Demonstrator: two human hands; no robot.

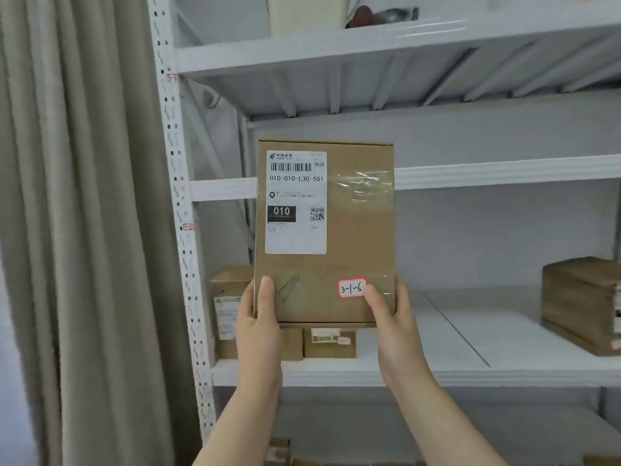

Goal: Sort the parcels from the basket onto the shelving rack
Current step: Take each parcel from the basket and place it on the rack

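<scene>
I hold a flat brown cardboard parcel upright in front of the white shelving rack. It bears a white shipping label reading 010-010-L30-551 and a small red-edged sticker marked 3-1-6. My left hand grips its lower left corner, thumb on the front face. At the lower right corner my right hand grips it the same way, thumb just beside the sticker. The basket is out of view.
Behind the parcel, several small boxes sit at the left of the middle shelf. Another brown box stands at that shelf's right end. A beige curtain hangs left of the rack's perforated post. Objects sit on the top shelf.
</scene>
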